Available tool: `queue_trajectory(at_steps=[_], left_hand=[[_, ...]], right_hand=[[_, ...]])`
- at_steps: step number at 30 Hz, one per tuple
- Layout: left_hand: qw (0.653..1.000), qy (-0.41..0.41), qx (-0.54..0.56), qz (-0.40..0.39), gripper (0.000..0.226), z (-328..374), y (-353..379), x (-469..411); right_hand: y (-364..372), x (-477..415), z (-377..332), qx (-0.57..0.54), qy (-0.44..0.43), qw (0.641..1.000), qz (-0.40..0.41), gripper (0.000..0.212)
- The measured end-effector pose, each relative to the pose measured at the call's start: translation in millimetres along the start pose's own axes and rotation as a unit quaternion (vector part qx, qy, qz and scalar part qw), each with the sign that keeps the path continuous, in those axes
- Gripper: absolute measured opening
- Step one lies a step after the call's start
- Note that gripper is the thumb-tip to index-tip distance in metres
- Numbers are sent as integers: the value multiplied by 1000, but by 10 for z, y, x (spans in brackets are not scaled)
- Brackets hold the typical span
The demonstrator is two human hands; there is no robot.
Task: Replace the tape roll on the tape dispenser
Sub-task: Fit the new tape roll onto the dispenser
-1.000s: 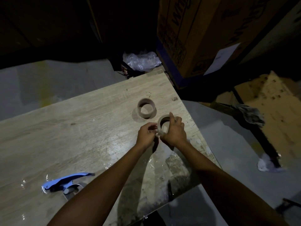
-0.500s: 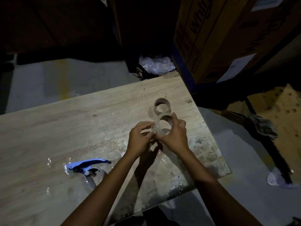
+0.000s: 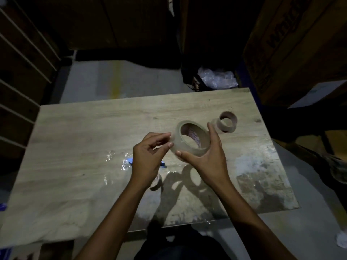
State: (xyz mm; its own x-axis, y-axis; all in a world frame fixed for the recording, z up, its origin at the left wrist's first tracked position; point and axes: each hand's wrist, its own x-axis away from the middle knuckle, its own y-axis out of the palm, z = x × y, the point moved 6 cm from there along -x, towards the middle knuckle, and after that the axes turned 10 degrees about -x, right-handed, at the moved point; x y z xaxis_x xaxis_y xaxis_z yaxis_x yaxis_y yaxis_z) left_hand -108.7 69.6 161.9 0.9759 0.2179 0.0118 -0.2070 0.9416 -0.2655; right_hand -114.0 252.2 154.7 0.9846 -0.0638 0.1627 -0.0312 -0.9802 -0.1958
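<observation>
Cupping the tape roll from below and at its far side, the right hand holds it tilted above the table; the left hand pinches the roll's near edge with curled fingertips, hiding most of the blue dispenser beneath it, and an empty core stands just beyond the right hand

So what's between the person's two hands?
The head view shows the new tape roll, tilted above the table, right hand cupping it, left hand fingertips at its edge.
</observation>
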Motion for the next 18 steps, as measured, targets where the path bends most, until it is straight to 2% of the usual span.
queue_trajectory(at_steps=[3,7,13,18], left_hand=[[1000,5,-11,17,28,97,-335,105],[999,4,-11,40,28,137,-670,205],[998,-19,28,55,24,126,-939,272],[985,-93,134,51,17,-17,-1043,313]], right_hand=[[213,146,-161,-60,13,998,-15,130],[475,300,-338,-108,5,994,-33,125],[767,448,-507,-88,-43,995,-8,126],[980,525,-660,-12,-129,992,1,121]])
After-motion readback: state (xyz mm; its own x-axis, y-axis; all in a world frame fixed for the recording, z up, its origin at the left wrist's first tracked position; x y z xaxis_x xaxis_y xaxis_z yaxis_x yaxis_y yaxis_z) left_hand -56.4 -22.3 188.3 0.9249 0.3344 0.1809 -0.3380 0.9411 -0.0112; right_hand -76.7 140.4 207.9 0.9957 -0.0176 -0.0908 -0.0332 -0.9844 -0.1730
